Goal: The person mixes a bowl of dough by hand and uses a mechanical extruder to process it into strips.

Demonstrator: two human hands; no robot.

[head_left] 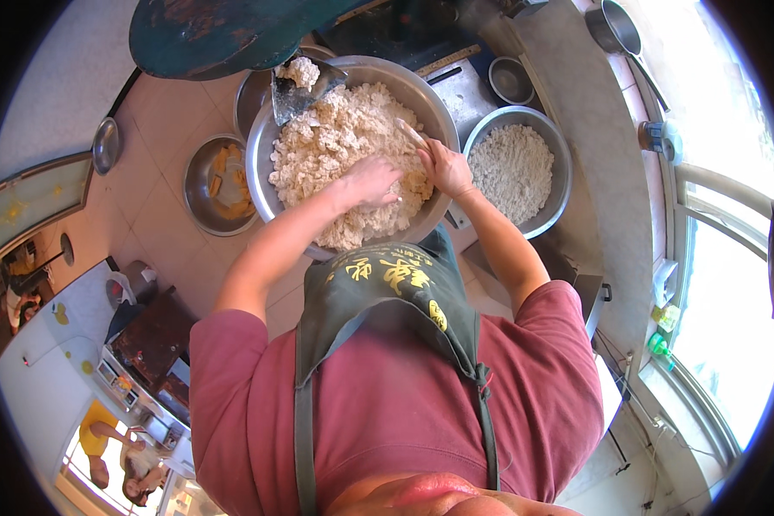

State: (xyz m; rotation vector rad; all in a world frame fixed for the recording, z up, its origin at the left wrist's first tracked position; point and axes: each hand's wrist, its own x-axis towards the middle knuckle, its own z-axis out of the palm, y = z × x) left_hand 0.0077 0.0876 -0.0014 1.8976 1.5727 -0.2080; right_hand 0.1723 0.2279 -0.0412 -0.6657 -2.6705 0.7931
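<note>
A large metal basin [260, 172] holds pale, crumbly, dough-like mixture [318, 146]. My left hand [371, 182] is in the mixture with fingers bent; whether it grips any is unclear. My right hand [445, 168], at the basin's right side, is closed on a pale elongated object [408, 133] that I cannot identify clearly. A dark metal scoop [297, 101] with a clump on it is at the basin's upper left. To the right sits another metal basin [561, 176] of pale floury crumbs.
A bowl [195, 189] with yellowish contents is at left, a small bowl [512, 82] and a pot [611, 30] at upper right. A dark green machine part [206, 39] overhangs at top. Other people [95, 443] are at lower left. A windowed wall [662, 206] runs along the right.
</note>
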